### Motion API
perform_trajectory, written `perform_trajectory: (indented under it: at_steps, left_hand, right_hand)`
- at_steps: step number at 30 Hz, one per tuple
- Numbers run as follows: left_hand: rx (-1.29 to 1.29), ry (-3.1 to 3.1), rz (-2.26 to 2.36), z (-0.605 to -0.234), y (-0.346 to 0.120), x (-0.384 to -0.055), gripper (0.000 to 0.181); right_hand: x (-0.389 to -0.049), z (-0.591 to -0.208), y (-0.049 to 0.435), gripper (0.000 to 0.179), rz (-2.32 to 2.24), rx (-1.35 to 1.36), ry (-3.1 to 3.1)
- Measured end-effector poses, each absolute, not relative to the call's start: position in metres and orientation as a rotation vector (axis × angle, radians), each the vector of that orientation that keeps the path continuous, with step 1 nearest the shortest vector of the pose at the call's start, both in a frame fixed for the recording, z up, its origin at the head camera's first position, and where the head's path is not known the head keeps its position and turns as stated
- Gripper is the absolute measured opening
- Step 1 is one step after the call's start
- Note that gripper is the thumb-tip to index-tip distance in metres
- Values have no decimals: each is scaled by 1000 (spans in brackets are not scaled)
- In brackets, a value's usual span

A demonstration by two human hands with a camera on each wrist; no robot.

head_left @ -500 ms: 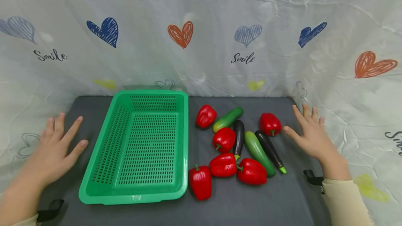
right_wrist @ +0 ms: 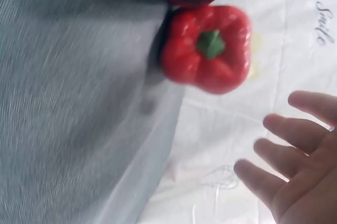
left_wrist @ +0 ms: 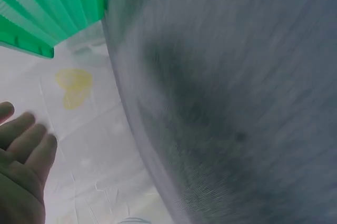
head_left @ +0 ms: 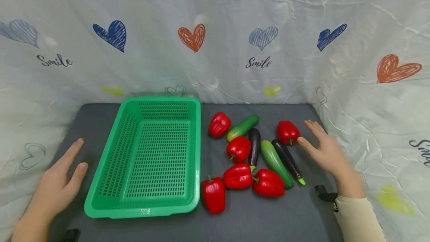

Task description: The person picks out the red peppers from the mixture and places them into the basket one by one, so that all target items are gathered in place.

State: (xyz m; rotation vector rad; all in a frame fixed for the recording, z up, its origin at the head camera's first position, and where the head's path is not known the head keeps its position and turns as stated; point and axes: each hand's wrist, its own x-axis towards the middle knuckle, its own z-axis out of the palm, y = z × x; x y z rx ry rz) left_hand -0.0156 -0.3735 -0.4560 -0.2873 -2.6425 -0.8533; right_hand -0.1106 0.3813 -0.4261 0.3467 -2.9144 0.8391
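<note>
My left hand (head_left: 55, 184) is held left of the green plastic basket (head_left: 198, 152), fingers extended, nothing in it. In the left wrist view that hand (left_wrist: 26, 161) appears with the basket's wall (left_wrist: 73, 3) above it. On the other side, my right hand (head_left: 330, 154) has straight fingers and holds nothing; its fingertips are close to the rightmost red bell pepper (head_left: 288, 132). The right wrist view shows this bell pepper (right_wrist: 210, 50) stem-on, apart from the fingers (right_wrist: 295, 134). A dark eggplant (head_left: 289, 163) lies just below that pepper.
Several more red bell peppers (head_left: 238, 176) lie right of the basket, along with two green cucumber-like vegetables (head_left: 276, 163) and another dark eggplant (head_left: 254, 146). The grey tabletop (head_left: 252, 219) ends at a white curtain (head_left: 221, 70) printed with hearts.
My left hand has moved down and turned more edge-on. The right hand has shifted left, closer to the rightmost bell pepper. The vegetables and basket stay in place.
</note>
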Motion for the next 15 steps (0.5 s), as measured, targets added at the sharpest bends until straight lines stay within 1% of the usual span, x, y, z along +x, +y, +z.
perform_trajectory:
  at_steps: [4, 8, 10, 12, 15]
  left_hand:
    - [-331, -2464, -960, -462, -363, -3, 48]
    - [-403, -2286, -1138, -469, -352, 7, 41]
    - [-472, -2144, -1307, -472, -345, 11, 39]
    - [-540, -1996, -1507, -473, -337, 15, 40]
    - [-621, -1798, -1751, -474, -324, 25, 43]
  right_hand:
    - [-105, -426, 367, 60, 872, 312, -2853]
    - [-100, -428, 349, 48, 975, 312, -2818]
    - [-97, -428, 340, 44, 1025, 332, -2812]
    - [-94, -426, 332, 42, 1067, 356, -2816]
    - [-89, -420, 315, 45, 1135, 374, -2839]
